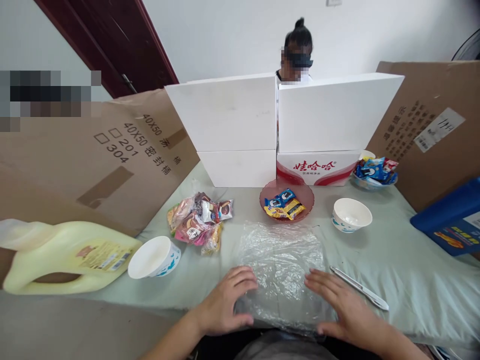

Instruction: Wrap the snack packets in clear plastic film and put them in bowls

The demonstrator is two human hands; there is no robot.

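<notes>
A clear, crinkled plastic bag (pixel 281 260) lies flat on the cloth-covered table in front of me. My left hand (pixel 227 302) rests at the bag's left edge, fingers apart and curved, holding nothing. At the opposite edge, my right hand (pixel 339 305) has its fingers stretched over the plastic, also with nothing in its grasp. Just beyond the right hand lies a slim white-and-grey tool (pixel 360 287), perhaps a pen or knife. Behind the bag stands a pinkish glass bowl (pixel 266 202) holding several blue and yellow wrapped snacks (pixel 287 200).
A pile of packaged snacks (pixel 198 220) and a white bowl (pixel 150 257) sit left, beside a yellow jug (pixel 71 255). Rightward are another white bowl (pixel 350 215), a glass snack bowl (pixel 375 182) and a blue container (pixel 450 220). White boxes (pixel 236 120) and brown cardboard (pixel 93 160) enclose the table; a person sits beyond.
</notes>
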